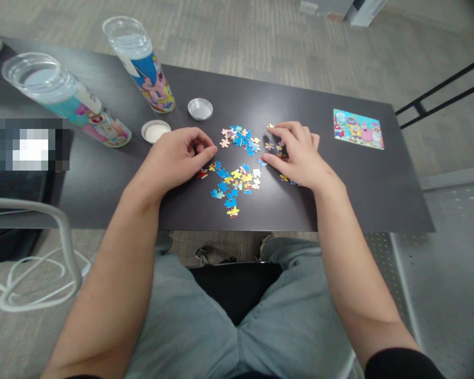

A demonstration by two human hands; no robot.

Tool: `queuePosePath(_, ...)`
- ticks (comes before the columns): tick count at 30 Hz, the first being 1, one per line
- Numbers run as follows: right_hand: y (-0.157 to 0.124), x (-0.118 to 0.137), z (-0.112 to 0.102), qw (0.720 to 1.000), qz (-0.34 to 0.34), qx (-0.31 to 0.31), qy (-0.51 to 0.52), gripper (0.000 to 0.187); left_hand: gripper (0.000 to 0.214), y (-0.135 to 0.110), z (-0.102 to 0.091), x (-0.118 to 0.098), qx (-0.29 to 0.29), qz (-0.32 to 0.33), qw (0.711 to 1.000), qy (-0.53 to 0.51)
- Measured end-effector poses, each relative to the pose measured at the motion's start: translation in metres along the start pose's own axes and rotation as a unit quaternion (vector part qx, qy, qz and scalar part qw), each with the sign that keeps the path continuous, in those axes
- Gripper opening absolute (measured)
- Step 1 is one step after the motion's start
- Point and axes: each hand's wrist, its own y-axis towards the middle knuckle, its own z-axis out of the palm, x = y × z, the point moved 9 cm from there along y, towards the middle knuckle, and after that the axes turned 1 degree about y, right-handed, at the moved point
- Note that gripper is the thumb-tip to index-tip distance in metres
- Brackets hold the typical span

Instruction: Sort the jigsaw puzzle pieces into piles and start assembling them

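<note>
Many small jigsaw puzzle pieces (240,138) lie loose on the dark table, mostly blue, yellow and pink. A second cluster of puzzle pieces (237,179) spreads nearer the table's front edge. My left hand (185,155) is at the left of both clusters, its fingers curled in and thumb close to the index finger; whether a piece is between them is hidden. Over more pieces at the right rests my right hand (298,150), thumb and fingers apart, the thumb tip by a blue-and-pink puzzle piece (262,162). Its palm partly covers several pieces.
Two clear tubes with cartoon prints, one tube (148,73) behind the other tube (82,110), stand at the left. Two round lids lie nearby, a silver lid (200,109) and a pale lid (155,131). A cartoon picture card (358,129) lies at the right.
</note>
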Motion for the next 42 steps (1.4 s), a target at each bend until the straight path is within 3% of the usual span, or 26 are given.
queuePosePath(7,0.000,0.028,0.006,0.999,-0.033,0.025,-0.006,0.070,0.022,0.000,0.001,0.000,0.006,-0.005,1.000,0.007)
queuePosePath(17,0.011,0.046,0.004,1.000,-0.008,-0.011,-0.005,0.026,0.023,0.000,0.002,0.000,0.007,0.000,1.000,0.018)
queuePosePath(31,0.016,0.024,0.013,0.997,0.035,-0.019,0.060,0.012,0.024,0.001,0.002,0.002,0.010,-0.003,1.000,0.025)
queuePosePath(42,0.010,0.016,0.002,0.997,0.033,-0.017,0.063,0.016,0.024,0.000,0.001,0.002,0.011,-0.006,0.999,0.029)
